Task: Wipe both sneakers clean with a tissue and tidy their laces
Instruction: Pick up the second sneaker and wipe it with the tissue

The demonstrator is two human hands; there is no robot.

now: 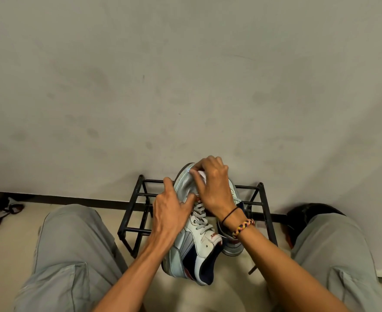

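Note:
A white and grey sneaker [196, 246] with navy panels and grey laces is held up in front of me, toe pointing away. My left hand [172, 208] grips its left side near the laces. My right hand [212, 185] presses a white tissue [201, 175] onto the toe, fingers curled over it. The second sneaker [233, 245] lies behind, on the black rack, mostly hidden by my right wrist.
A low black metal rack [138, 199] stands against the grey wall. Dark sandals [3, 210] lie on the floor at far left. A dark round object [307, 212] sits behind my right knee. My knees in grey trousers flank the sneakers.

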